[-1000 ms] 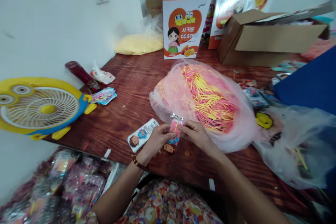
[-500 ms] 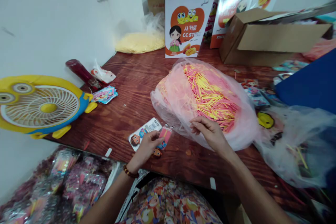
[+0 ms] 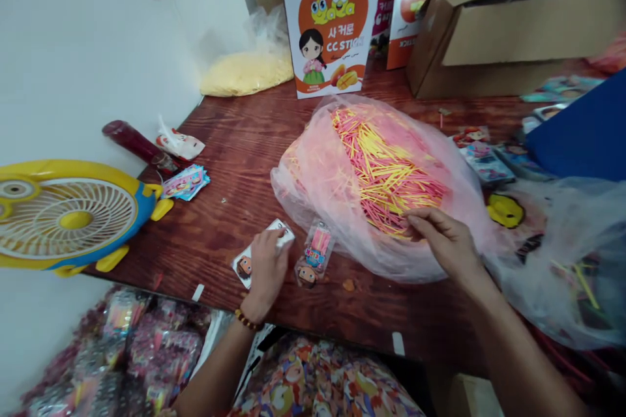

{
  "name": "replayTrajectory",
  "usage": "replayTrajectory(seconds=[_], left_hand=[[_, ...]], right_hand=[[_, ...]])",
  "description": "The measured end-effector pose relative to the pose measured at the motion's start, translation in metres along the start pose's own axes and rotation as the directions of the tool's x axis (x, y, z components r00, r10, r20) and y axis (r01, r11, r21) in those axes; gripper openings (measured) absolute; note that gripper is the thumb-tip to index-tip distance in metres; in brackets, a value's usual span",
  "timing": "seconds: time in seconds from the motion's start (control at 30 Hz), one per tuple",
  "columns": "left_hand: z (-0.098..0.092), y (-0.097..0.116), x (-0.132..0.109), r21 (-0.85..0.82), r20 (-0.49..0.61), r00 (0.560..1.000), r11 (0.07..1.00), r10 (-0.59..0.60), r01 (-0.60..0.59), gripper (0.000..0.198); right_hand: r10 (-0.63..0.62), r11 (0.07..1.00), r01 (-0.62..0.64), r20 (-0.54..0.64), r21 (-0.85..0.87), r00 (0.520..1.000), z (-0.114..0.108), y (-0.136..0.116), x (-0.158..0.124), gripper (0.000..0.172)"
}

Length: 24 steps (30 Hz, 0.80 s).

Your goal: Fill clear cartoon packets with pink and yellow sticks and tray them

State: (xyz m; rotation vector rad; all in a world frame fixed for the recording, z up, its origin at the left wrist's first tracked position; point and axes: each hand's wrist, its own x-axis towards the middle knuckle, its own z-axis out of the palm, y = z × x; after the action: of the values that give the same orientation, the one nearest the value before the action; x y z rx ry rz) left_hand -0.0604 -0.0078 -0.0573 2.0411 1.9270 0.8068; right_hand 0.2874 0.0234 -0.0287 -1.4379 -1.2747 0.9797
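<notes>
My left hand (image 3: 267,264) is over a small stack of printed cartoon packets (image 3: 243,266) on the table, its fingers bent at the top end of the stack. To its right lies a clear packet (image 3: 313,257) with a cartoon figure and pink sticks inside. My right hand (image 3: 443,238) is at the near right side of a heap of pink and yellow sticks (image 3: 386,163), thumb and fingers pinched together. Whatever is between those fingertips is too small to make out. The heap sits in an open, translucent pink plastic bag (image 3: 323,176).
A yellow and blue fan (image 3: 73,215) stands at the left. Printed cards (image 3: 186,182) and a dark red bottle (image 3: 130,140) lie nearby. At the back are a printed carton (image 3: 330,32) and an open cardboard box (image 3: 508,29). Filled packets (image 3: 166,352) are piled below the table edge.
My left hand has let go of the packet with pink sticks, which now lies on the table, and has moved left onto the stack. My right hand has shifted right along the stick heap.
</notes>
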Motion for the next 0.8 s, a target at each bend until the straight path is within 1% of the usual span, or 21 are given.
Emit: replayTrajectory(seconds=[0.03,0.1,0.13,0.17,0.2,0.23,0.3,0.37,0.47,0.53,0.6,0.67,0.73,0.8], left_hand=[[-0.006,-0.010,0.002,0.059,-0.014,0.999,0.997,-0.048,0.049,0.027],[-0.014,-0.031,0.006,0.185,0.012,0.990,0.973,-0.139,0.135,0.034],[-0.016,-0.040,0.009,0.233,0.035,0.983,0.958,-0.179,0.166,0.038],[-0.016,-0.048,0.011,0.250,0.076,0.978,0.953,-0.197,0.172,0.039],[-0.014,-0.054,0.014,0.242,0.117,0.975,0.957,-0.190,0.157,0.037],[-0.012,-0.059,0.017,0.215,0.128,0.976,0.966,-0.176,0.146,0.035],[-0.009,-0.066,0.023,0.137,0.138,0.981,0.983,-0.140,0.121,0.035],[-0.007,-0.070,0.030,0.075,0.134,0.974,0.982,-0.183,0.174,0.037],[-0.011,-0.072,0.039,0.008,0.203,0.929,0.949,-0.309,0.315,0.032],[-0.015,-0.073,0.043,-0.011,0.256,0.904,0.934,-0.341,0.356,0.029],[-0.018,-0.075,0.044,-0.021,0.264,0.908,0.939,-0.325,0.342,0.029],[-0.019,-0.077,0.042,-0.041,0.231,0.932,0.954,-0.280,0.297,0.029],[-0.019,-0.079,0.038,-0.072,0.182,0.954,0.965,-0.237,0.253,0.031],[-0.018,-0.082,0.034,-0.090,0.139,0.969,0.971,-0.206,0.219,0.032]], right_hand=[[-0.001,0.998,0.000,-0.009,-0.056,1.000,-0.008,0.007,0.004,0.023],[-0.011,0.981,0.008,-0.015,-0.195,1.000,-0.025,0.018,0.012,0.022],[-0.017,0.964,0.013,-0.013,-0.267,1.000,-0.032,0.022,0.016,0.021],[-0.022,0.944,0.019,-0.005,-0.329,1.000,-0.039,0.024,0.019,0.020],[-0.028,0.926,0.029,0.008,-0.377,1.000,-0.044,0.025,0.021,0.018],[-0.035,0.907,0.042,0.024,-0.418,0.999,-0.048,0.024,0.023,0.017],[-0.073,0.849,0.112,0.095,-0.517,0.993,-0.053,0.020,0.026,0.015],[-0.109,0.766,0.199,0.181,-0.612,0.977,-0.053,0.016,0.030,0.015],[-0.068,0.620,0.279,0.304,-0.733,0.950,-0.051,0.011,0.038,0.016],[-0.013,0.527,0.281,0.322,-0.802,0.946,-0.048,0.008,0.044,0.019],[0.022,0.461,0.268,0.313,-0.846,0.949,-0.044,0.007,0.050,0.021],[0.025,0.443,0.285,0.330,-0.850,0.944,-0.036,0.008,0.055,0.022],[0.005,0.455,0.328,0.370,-0.828,0.929,-0.026,0.010,0.060,0.022],[-0.003,0.454,0.328,0.367,-0.828,0.930,-0.019,0.013,0.065,0.022]])
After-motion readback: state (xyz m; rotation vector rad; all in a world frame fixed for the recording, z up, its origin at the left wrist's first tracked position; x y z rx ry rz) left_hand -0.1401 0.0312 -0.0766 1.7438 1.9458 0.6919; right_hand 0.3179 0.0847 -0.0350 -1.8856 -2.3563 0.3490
